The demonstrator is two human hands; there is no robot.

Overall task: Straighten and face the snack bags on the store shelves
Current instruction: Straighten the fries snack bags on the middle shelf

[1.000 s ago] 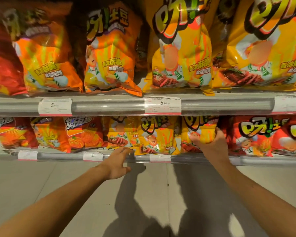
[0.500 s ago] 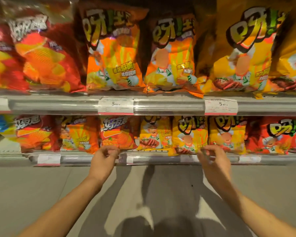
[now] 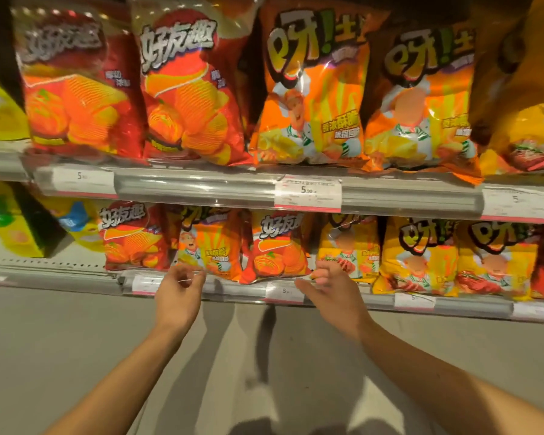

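Both hands shifted left to the "好友趣" bag (image 3: 275, 246), tag (image 3: 308, 193) "5.90".

Snack bags, lower shelf: red ridged-chip bag (image 3: 277, 246), upright, face forward, bottom edge overhanging the shelf lip, between the left hand (image 3: 178, 290) and right hand (image 3: 330, 291), just above both. Orange chef-print bag (image 3: 209, 246), upright, directly above the left hand. Second red bag (image 3: 132, 237) left of that hand. Yellow chef-print bags (image 3: 418, 255) right of the right hand, upright.
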